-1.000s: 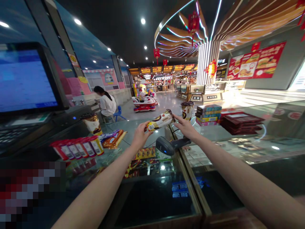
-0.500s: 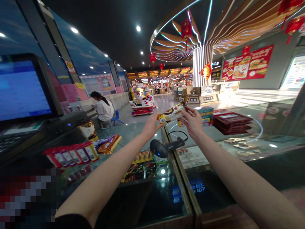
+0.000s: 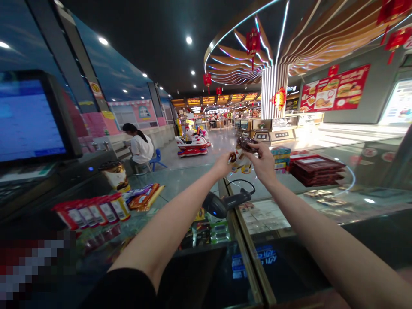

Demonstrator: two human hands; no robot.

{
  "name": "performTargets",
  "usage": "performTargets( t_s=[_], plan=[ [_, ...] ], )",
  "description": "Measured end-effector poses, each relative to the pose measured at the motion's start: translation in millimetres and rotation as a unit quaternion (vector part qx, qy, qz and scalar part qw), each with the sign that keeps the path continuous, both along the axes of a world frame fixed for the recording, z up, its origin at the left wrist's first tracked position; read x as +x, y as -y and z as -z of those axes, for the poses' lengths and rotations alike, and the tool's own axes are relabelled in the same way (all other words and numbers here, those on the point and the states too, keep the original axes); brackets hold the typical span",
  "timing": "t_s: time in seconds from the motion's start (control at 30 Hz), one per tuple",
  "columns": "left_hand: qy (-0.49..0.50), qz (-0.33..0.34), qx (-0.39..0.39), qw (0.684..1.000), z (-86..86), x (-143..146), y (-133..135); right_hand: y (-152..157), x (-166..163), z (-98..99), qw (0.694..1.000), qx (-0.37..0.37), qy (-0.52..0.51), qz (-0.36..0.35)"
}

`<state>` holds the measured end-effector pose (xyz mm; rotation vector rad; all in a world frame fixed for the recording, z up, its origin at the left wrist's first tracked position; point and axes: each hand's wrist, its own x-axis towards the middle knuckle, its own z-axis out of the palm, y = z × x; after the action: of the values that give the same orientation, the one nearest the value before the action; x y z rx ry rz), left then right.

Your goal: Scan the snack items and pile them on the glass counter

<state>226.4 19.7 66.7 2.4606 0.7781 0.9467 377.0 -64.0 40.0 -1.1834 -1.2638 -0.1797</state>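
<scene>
My left hand [image 3: 222,165] and my right hand [image 3: 263,159] are raised over the glass counter. Both are closed around a snack cup [image 3: 237,152], printed white, yellow and brown. My right fingers lie by its dark brown top, while my left fingers grip its left side. Part of the cup is hidden by my fingers. Another yellow-bottomed package [image 3: 246,168] shows just below my hands. Nearer to me, a black handheld barcode scanner [image 3: 222,203] lies across the wooden seam of the counter.
At left stand a monitor [image 3: 28,116], a similar snack cup [image 3: 115,175], red-topped packets [image 3: 93,210] and wrapped bars [image 3: 144,196]. Small boxes [image 3: 280,159] and a stack of dark red packs [image 3: 317,168] sit at right. A seated person [image 3: 141,146] is beyond the counter.
The snack cup has turned from lying sideways with its barcode showing to more upright, brown top up. My left hand has moved right, closer to my right hand.
</scene>
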Motion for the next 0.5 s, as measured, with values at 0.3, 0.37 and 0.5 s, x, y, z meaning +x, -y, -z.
performTargets(
  t_s=[0.3,0.37,0.5],
  plan=[
    [0.057,-0.052,-0.094,0.993,11.5,0.7,-26.8,-37.4,-18.5,-3.8,0.996,-0.053,0.066,-0.003],
    [0.052,-0.06,-0.103,0.991,15.7,1.4,-32.3,-43.9,-17.7,-0.4,0.995,-0.062,0.072,-0.008],
    [0.037,-0.068,-0.114,0.99,22.2,2.7,-40.2,-52.1,-15.2,5.4,0.993,-0.086,0.082,-0.015]
  ],
)
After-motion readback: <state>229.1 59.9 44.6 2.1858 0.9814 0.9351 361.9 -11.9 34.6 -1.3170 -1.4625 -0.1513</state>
